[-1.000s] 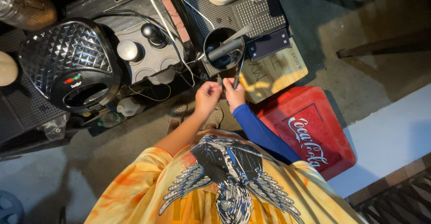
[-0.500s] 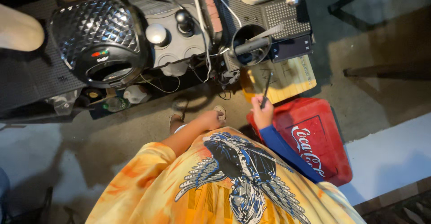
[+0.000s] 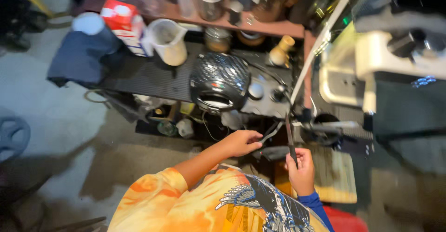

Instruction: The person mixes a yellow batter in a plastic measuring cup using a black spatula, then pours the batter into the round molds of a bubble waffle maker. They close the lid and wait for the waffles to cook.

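My left hand (image 3: pixel 241 143) reaches forward on a bare arm and pinches a thin grey metal strip (image 3: pixel 271 132) below the bench edge. My right hand (image 3: pixel 301 170), on a blue-sleeved arm, is closed on a long slim dark tool (image 3: pixel 290 137) that points up toward the bench. The two hands are close together, just in front of a black clamp-like fixture (image 3: pixel 334 132). A wooden board (image 3: pixel 337 178) lies under my right hand. My orange printed shirt (image 3: pixel 195 204) fills the bottom of the view.
A round black quilted appliance (image 3: pixel 218 84) sits on a dark ribbed mat (image 3: pixel 148 76). Behind it stand a white jug (image 3: pixel 167 40), a red and white carton (image 3: pixel 120 18) and a dark blue cloth (image 3: pixel 79 58). A white machine (image 3: pixel 395 55) is at right, a red crate (image 3: pixel 346 222) below.
The view has swung, bringing the shelf and mat into sight. My left hand has come up to grip the grey strip. My right hand has lifted the dark tool beside it.
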